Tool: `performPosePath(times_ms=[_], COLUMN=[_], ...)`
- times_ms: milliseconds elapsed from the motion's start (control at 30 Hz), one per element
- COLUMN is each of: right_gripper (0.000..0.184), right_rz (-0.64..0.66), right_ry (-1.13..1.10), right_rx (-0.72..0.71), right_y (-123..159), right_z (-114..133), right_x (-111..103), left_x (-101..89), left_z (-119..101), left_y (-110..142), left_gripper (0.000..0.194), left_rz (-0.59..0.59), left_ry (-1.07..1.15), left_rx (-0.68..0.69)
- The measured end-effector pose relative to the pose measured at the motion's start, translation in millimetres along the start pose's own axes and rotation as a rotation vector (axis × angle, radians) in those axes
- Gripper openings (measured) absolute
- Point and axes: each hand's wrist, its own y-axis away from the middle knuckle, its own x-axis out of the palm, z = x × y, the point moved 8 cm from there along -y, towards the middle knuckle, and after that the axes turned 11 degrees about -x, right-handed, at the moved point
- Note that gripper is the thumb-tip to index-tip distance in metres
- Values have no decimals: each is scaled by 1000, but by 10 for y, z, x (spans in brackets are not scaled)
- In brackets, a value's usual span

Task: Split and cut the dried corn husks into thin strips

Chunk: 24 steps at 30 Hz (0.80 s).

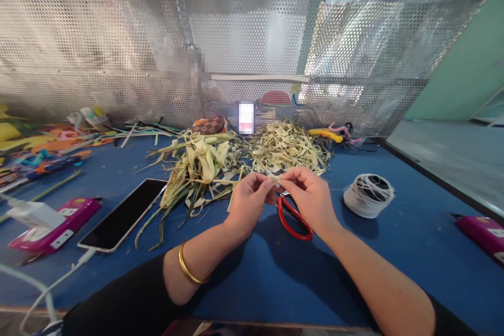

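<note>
My left hand and my right hand meet above the middle of the blue table, fingertips pinched together. Between them they grip a small pale strip of corn husk, mostly covered by the fingers. Red-handled scissors lie just below my right hand, their blades partly hidden. Beyond my left hand is a bunch of whole, pale green corn husks. A heap of shredded husk rises behind both hands. A spool of white thread stands right of my right hand, with a thin thread running toward the fingers.
To the left, a phone with a cable lies near a magenta power strip holding a white charger. Another magenta strip sits at the right edge. A perforated metal screen stands behind, near a yellow-handled tool.
</note>
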Motion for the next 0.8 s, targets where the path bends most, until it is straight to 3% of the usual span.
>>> performPosePath(times_ms=[133, 333, 600, 800], right_gripper=[21, 13, 14, 14], right_rz=[-19, 28, 37, 18], right_ry=[-89, -122, -62, -156], right_rx=[47, 105, 68, 141], right_y=[-3, -11, -17, 6], right_z=[-62, -114, -78, -130], right_x=[20, 60, 42, 65], left_x=[-5, -21, -2, -21], left_z=[0, 20, 69, 82], left_y=[-5, -17, 11, -34], left_gripper=[20, 18, 17, 23], left_rz=[-8, -10, 25, 10], left_ry=[1, -14, 76, 82], left_rx=[12, -4, -110, -66])
